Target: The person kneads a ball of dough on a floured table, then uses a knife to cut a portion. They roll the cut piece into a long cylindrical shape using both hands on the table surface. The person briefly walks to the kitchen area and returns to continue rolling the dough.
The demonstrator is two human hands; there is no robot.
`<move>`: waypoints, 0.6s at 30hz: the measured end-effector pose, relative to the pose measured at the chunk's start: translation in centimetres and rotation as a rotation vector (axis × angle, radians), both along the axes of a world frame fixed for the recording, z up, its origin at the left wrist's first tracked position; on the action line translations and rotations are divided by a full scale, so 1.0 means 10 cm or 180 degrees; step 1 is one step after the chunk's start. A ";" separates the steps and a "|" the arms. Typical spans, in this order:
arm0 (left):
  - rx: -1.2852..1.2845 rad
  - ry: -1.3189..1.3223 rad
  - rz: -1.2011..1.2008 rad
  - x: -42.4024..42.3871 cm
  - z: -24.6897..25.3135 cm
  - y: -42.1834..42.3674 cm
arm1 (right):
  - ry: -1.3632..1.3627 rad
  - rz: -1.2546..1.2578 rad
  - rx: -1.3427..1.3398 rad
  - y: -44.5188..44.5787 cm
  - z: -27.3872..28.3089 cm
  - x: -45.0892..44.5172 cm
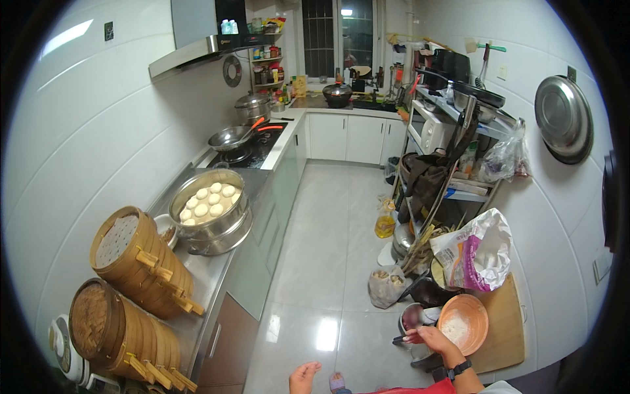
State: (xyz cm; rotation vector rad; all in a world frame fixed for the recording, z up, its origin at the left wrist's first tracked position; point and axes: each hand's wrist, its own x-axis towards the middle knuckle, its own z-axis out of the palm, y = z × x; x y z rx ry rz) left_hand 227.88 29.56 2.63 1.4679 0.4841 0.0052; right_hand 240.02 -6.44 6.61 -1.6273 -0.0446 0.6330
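My left hand is at the bottom edge, above the floor, its fingers loosely curled and no object visible in them. To the right, my right hand, with a dark wristband, hovers by the near-left rim of an orange bowl. White flour lies inside that bowl. Nothing shows in the right fingers. Just beyond them are a white object and a partly blurred round container. Behind the bowl stands an open flour bag, white and purple.
A wooden board lies beside the bowl. The left counter holds bamboo steamers and a metal steamer pot with several dough buns. A wok sits on the stove. Along the right are an oil jug and metal shelving.
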 end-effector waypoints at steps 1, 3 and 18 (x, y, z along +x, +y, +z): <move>0.0030 0.0004 -0.0054 0.03 0.03 -0.01 | 0.0036 -0.0022 -0.0033 -0.02 -0.03 -0.01; 0.0036 -0.0049 -0.0114 0.12 0.00 -0.02 | 0.0090 -0.0073 -0.0123 -0.03 -0.04 -0.02; 0.0307 0.0189 -0.1318 0.65 0.30 -0.78 | 0.0329 -0.1234 0.0051 -0.96 -0.27 -0.85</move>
